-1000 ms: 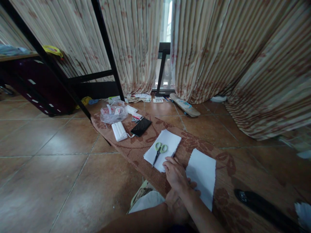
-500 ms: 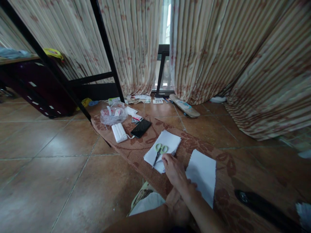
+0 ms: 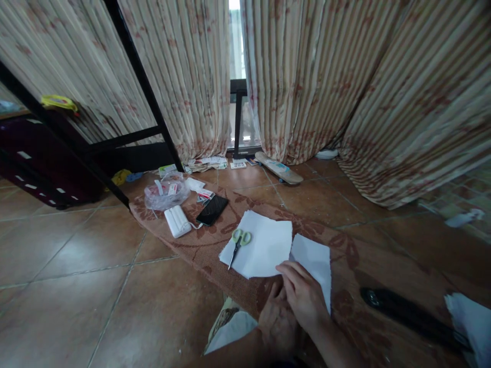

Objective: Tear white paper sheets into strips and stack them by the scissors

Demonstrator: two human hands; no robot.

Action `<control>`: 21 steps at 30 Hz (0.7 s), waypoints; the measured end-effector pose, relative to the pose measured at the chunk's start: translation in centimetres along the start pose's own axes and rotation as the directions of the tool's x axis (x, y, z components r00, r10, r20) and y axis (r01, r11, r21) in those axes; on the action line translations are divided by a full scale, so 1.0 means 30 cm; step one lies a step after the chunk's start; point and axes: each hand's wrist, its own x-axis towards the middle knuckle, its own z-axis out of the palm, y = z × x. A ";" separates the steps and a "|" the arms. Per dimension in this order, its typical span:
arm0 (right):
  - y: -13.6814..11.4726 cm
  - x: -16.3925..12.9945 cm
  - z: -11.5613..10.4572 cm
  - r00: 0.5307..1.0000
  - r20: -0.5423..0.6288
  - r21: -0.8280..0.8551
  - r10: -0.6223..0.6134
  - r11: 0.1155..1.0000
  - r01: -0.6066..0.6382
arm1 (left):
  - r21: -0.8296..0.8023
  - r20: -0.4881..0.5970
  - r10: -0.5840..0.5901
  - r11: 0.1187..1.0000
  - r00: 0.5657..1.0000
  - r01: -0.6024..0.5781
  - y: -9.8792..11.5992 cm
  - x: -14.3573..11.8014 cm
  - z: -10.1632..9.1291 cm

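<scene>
My right hand (image 3: 305, 295) is closed, thumb and fingers pinching the near right corner of a white sheet (image 3: 268, 240) with uneven edges. That sheet lies over a small stack of similar white sheets (image 3: 230, 254). Scissors (image 3: 238, 245) with pale green handles rest on the stack, to the left of the pinched sheet. Beneath and left of my right hand is my left hand (image 3: 278, 319), its fingers laid out toward the sheet's near edge and partly covered. Another white piece (image 3: 316, 258) lies to the right, partly behind my right hand.
A brown patterned cover (image 3: 207, 245) lies under everything. Farther left on it are a phone (image 3: 213, 210), a white power bank (image 3: 177, 221) and a clear plastic bag (image 3: 168, 191). A black strap-like bar (image 3: 410, 312) lies right. A skateboard (image 3: 280, 168) sits by the curtains.
My right hand has moved right and nearer me, and a white sheet now spreads out from the stack under its fingertips. The camera view has turned slightly right.
</scene>
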 end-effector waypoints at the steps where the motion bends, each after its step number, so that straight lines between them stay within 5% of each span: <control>1: 0.026 -0.039 -0.007 0.999 -0.045 -0.006 0.023 1.000 -0.023 | 0.020 0.023 0.036 0.999 0.999 -0.036 0.001 0.003 -0.007; 4: 0.104 -0.155 -0.020 0.987 -0.134 -0.049 0.083 0.995 -0.091 | 0.057 0.084 0.087 0.994 0.993 -0.092 0.001 0.008 -0.030; 9: 0.165 -0.290 -0.040 0.980 -0.116 -0.132 0.160 0.976 -0.175 | 0.121 0.182 0.050 0.990 0.982 -0.072 0.000 0.011 -0.041; 21: 0.159 -0.360 -0.054 0.974 -0.140 -0.215 0.178 0.955 -0.206 | 0.133 0.195 0.083 0.985 0.977 -0.110 0.028 0.031 -0.066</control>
